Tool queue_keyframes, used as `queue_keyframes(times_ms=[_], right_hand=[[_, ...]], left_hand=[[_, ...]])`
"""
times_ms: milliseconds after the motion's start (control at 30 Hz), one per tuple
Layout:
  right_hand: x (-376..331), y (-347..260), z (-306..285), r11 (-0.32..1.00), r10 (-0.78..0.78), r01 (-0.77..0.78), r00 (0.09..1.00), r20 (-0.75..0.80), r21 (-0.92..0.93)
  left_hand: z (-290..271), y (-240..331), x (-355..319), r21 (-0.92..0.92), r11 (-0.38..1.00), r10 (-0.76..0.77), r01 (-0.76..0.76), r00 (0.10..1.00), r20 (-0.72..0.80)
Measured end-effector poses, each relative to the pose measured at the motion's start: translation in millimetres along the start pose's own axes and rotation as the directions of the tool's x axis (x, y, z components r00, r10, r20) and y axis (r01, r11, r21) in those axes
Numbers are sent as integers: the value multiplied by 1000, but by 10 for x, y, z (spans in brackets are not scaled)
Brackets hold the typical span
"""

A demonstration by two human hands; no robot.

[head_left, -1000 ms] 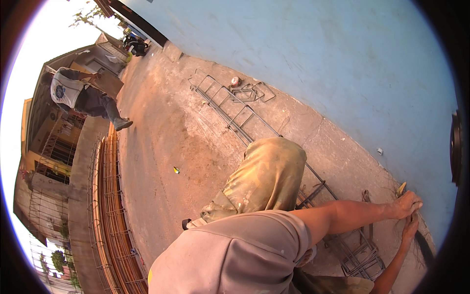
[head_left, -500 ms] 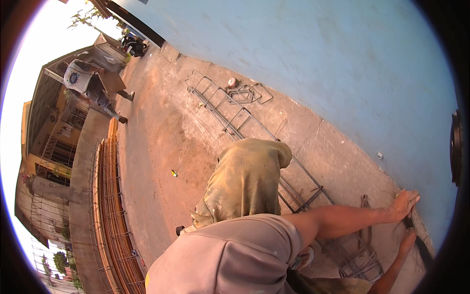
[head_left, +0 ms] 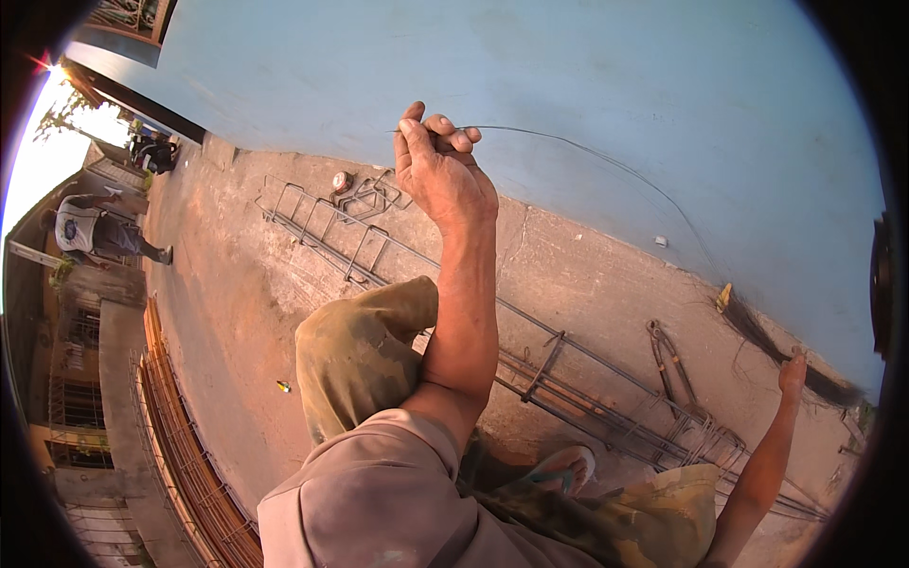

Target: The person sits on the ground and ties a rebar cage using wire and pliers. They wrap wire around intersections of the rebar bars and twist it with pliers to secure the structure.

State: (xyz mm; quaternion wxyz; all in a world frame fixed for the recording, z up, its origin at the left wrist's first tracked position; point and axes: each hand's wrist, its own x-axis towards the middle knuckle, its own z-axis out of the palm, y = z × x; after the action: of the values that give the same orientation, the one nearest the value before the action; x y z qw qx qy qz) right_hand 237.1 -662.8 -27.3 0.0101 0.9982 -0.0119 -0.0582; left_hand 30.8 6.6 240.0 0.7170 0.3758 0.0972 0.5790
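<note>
Long rebar cage (head_left: 530,364) lying across the middle of the frame, stirrups partly on, more tying seemingly left. Bundle of tie wire (head_left: 776,346) at right, against the blue wall (head_left: 587,85). Left hand (head_left: 440,170) raised at upper centre, fingers pinched on a thin wire strand (head_left: 606,161). Right hand (head_left: 792,374) at bundle, grip unclear.

Left hand (head_left: 437,166) raised toward twelve o'clock pinches a thin grey steel wire (head_left: 606,161); right hand (head_left: 792,374) reaches toward four o'clock by the dark wire bundle (head_left: 772,346).
</note>
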Motion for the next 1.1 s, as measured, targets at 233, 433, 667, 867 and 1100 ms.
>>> queue_keyframes(times_ms=[233,433,667,867,1100], right_hand=[[-636,-1805,-1958,746,-90,320,917,-388,584],[-1919,-4125,-2638,371,-779,887,458,-428,273],[-2256,-4246,-3432,295,-856,897,401,-324,330],[-2727,-2989,-4362,856,-444,362,881,165,370],[-3536,-2223,-2381,561,-155,-277,891,427,780]], left_hand=[[195,34,-377,-46,998,-23,31,984,176],[-41,630,-96,-133,960,268,-245,944,194],[-488,503,443,-361,918,182,-165,983,15],[147,-275,-422,-352,860,-298,370,923,244],[552,-560,-2811,383,524,-706,761,137,695]])
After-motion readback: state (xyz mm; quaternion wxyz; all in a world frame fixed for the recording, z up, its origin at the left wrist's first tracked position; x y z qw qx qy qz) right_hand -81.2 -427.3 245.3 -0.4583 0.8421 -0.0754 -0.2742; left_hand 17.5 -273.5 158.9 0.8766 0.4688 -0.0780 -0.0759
